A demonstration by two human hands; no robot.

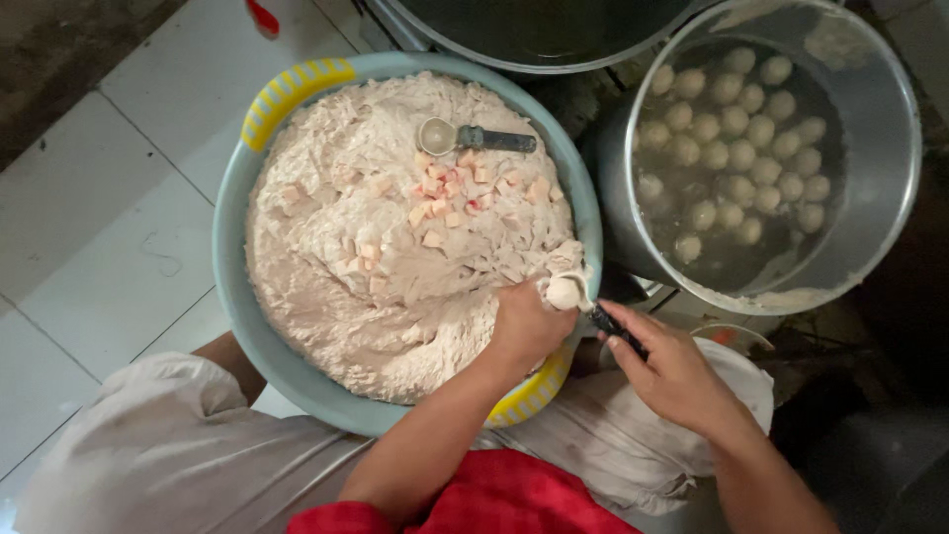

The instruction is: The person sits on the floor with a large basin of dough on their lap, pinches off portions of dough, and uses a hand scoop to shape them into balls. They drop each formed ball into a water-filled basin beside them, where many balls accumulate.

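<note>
From above my lap I look down on a big pale blue basin (229, 247) with yellow striped handles, heaped with a pinkish-white paste (395, 287); my left hand (526, 324) sits on the near right edge of that heap, curled into a fist in the paste, and a round lump of paste (564, 293) bulges out at the top of the fist, just at the basin's rim; my right hand (667, 371) is just beside it, outside the basin, fingers pinched round the dark handle of a spoon (605, 321) whose bowl meets that lump, so the lump lies between my two hands, touching the left and right against the spoon's tip; a patch of small pink and cream cubes (450, 198) is scattered over the far part of the paste, well apart from my hands, and a second spoon (474, 137) with a round metal bowl and dark handle lies on the paste beyond them; to the right of the basin stands a metal pot (885, 148) of cloudy water with many pale balls (736, 148) floating in it; my knees in light cloth (168, 445) frame the basin on a white tiled floor (89, 198).
</note>
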